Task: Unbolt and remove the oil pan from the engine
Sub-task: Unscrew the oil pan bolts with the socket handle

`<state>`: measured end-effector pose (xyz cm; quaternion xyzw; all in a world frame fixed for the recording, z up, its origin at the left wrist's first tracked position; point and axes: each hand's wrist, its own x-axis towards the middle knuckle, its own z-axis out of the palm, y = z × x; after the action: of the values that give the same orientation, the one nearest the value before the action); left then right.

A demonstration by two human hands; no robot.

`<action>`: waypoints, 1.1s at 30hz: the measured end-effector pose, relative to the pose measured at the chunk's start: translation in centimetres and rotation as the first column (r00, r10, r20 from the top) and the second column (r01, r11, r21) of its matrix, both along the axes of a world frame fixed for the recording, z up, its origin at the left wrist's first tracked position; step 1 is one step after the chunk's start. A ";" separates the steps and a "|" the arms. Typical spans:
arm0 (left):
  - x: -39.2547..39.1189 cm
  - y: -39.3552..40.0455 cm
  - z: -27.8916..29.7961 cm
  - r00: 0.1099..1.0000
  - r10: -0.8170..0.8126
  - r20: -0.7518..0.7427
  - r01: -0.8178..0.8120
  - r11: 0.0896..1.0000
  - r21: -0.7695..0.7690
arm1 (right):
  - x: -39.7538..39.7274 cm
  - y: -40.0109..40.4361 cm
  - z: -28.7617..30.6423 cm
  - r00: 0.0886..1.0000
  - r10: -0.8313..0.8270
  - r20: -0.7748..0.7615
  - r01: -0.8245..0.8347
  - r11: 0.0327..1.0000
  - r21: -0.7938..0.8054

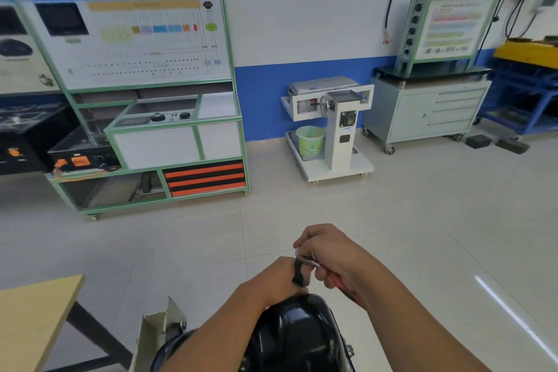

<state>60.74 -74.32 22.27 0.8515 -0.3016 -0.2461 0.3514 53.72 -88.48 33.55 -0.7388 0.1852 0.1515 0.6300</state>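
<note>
Nearest the camera sat the oil pan [297, 332], a glossy black pressed-metal shell at the bottom centre of the head view, its domed sump upward and its lower part cut off by the frame edge; it appeared to be seated on the engine, though the joint itself was not visible; a bolt head [349, 350] showed at its right flank. Both forearms reached over the pan. The left hand [279, 278] lay against the far crest of the pan, fingers curled downward and mostly hidden, so whether they held anything could not be told; the right hand [324, 254], just beyond and above it, had its fingers clamped on a ratchet wrench [305, 260] with a red handle, from whose bright head a black socket [299, 273] hung toward the pan's far edge. A pale metal bracket [160, 329] stood left of the pan; a wooden tabletop [33, 317] lay further left; a green-framed training panel [133, 36], a white engine stand [335, 127] carrying a green bucket [309, 142], and a grey drawer cabinet [428, 112] stood well apart along the wall. Judgement: the pan would likely be stiff, moderately heavy and slick from its gloss and any oil film; its sealing flange may bend if pried; it would best be held with both hands at opposite flange edges, not by the smooth dome.
</note>
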 end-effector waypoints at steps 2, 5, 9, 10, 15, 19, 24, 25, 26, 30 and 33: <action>0.0 0.1 -0.1 1.000 0.002 0.002 -0.002 1.000 -0.007 | 0.1 0.1 0.1 1.000 0.006 -0.017 -0.006 1.000 -0.009; -0.1 0.1 -0.1 1.000 0.005 -0.002 -0.005 1.000 -0.006 | 0.3 -0.3 0.3 0.998 0.040 -0.044 -0.043 0.998 -0.052; -0.4 0.1 0.4 0.999 0.011 -0.041 -0.011 1.000 0.002 | 0.5 -1.3 0.5 0.991 0.122 -0.060 -0.127 0.987 -0.093; -0.5 0.0 0.6 0.999 0.014 -0.044 -0.014 1.000 0.007 | 0.6 -1.6 0.5 0.988 0.145 -0.057 -0.150 0.984 -0.099; -0.7 0.1 0.9 0.999 0.007 -0.051 -0.007 1.000 -0.007 | 0.2 -2.2 -0.1 0.989 0.148 -0.014 -0.149 0.984 -0.097; -0.9 0.4 1.0 0.998 0.021 -0.062 -0.025 0.997 -0.067 | -0.3 -1.5 -1.4 0.998 0.025 0.063 -0.018 0.994 -0.107; -2.0 0.1 2.0 0.984 0.051 -0.169 -0.095 0.960 -0.265 | -1.1 0.0 -3.5 0.971 0.063 0.231 0.089 0.802 -0.591; -2.4 -0.3 2.3 0.987 0.050 -0.153 -0.091 0.957 -0.274 | -1.6 0.3 -4.1 0.970 0.125 0.209 0.067 0.689 -0.722; -2.9 -0.6 2.4 0.990 0.048 -0.133 -0.083 0.959 -0.272 | -2.1 0.6 -4.6 0.969 0.159 0.187 0.060 0.584 -0.810; -4.1 -1.0 2.1 0.996 0.072 -0.060 -0.084 0.970 -0.230 | -2.4 1.3 -5.3 0.958 0.216 0.191 0.081 0.436 -0.896; -4.6 -0.7 2.7 0.991 0.122 -0.045 -0.129 0.973 -0.191 | -2.1 1.3 -5.4 0.932 0.311 0.184 0.081 0.317 -0.945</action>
<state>56.13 -75.05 24.95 0.8264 -0.2639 -0.2068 0.4523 51.62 -87.22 28.17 -0.9908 0.0746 -0.0663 0.0918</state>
